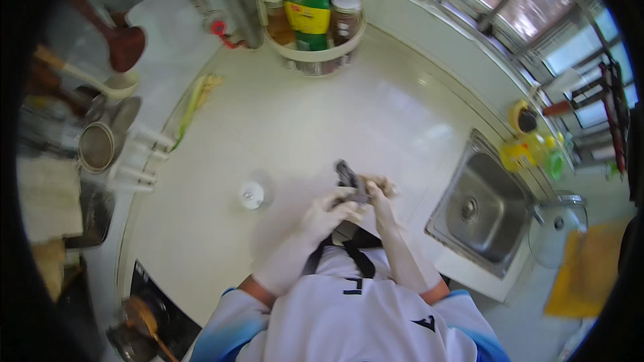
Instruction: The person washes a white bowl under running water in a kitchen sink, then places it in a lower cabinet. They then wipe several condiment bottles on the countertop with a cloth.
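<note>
Both my hands wear long whitish gloves and meet above the pale countertop, close to my body. My left hand (334,211) has its fingers around a dark grey object (352,181), blurred, whose kind I cannot tell. On the other side of it, my right hand (380,198) grips a crumpled beige cloth (385,186), which touches the grey object. A small round white object (251,194) stands on the countertop (302,125) to the left of my hands.
A white basket (317,55) of bottles and jars stands at the back. To the right is a steel sink (485,206), with a yellow bottle (520,153) behind it. A green stalk (188,115) lies along the left edge. Pans and a wooden spatula (146,317) are at lower left.
</note>
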`<move>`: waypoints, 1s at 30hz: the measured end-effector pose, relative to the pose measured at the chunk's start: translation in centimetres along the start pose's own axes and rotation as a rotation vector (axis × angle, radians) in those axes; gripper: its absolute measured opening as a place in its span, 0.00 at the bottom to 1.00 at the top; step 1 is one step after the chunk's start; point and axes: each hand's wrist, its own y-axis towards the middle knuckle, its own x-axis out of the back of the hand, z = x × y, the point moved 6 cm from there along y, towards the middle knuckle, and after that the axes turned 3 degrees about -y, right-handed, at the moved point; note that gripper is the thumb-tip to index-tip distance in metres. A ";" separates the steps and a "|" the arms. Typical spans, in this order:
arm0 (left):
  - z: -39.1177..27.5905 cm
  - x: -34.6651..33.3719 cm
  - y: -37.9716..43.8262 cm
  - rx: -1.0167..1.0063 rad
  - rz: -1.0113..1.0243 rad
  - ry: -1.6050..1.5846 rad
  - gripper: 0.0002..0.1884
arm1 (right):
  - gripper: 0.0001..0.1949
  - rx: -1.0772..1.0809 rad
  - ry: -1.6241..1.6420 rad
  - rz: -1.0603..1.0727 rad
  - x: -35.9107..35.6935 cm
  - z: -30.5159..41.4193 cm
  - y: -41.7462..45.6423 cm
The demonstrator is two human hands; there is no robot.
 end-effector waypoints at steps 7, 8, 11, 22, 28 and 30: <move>-3.7 8.5 -2.5 -0.383 -0.334 -0.109 0.18 | 0.19 0.309 -0.447 0.124 -7.9 10.2 -0.8; -4.2 8.5 -2.3 -0.370 -0.340 -0.081 0.18 | 0.25 0.503 -0.621 0.044 -8.7 10.4 -0.9; -5.8 8.4 -2.6 -0.335 -0.372 -0.031 0.17 | 0.38 0.558 -1.005 0.257 -14.4 7.5 0.1; -4.4 6.9 0.5 -0.335 -0.227 0.114 0.14 | 0.15 0.185 0.029 -0.467 15.5 5.1 4.0; -3.2 5.6 4.0 -0.388 -0.196 0.175 0.14 | 0.11 0.239 -0.547 -0.635 25.9 5.2 -0.2; -3.7 5.0 4.5 -0.319 -0.232 0.078 0.15 | 0.12 0.109 0.027 -0.285 20.6 4.6 -1.1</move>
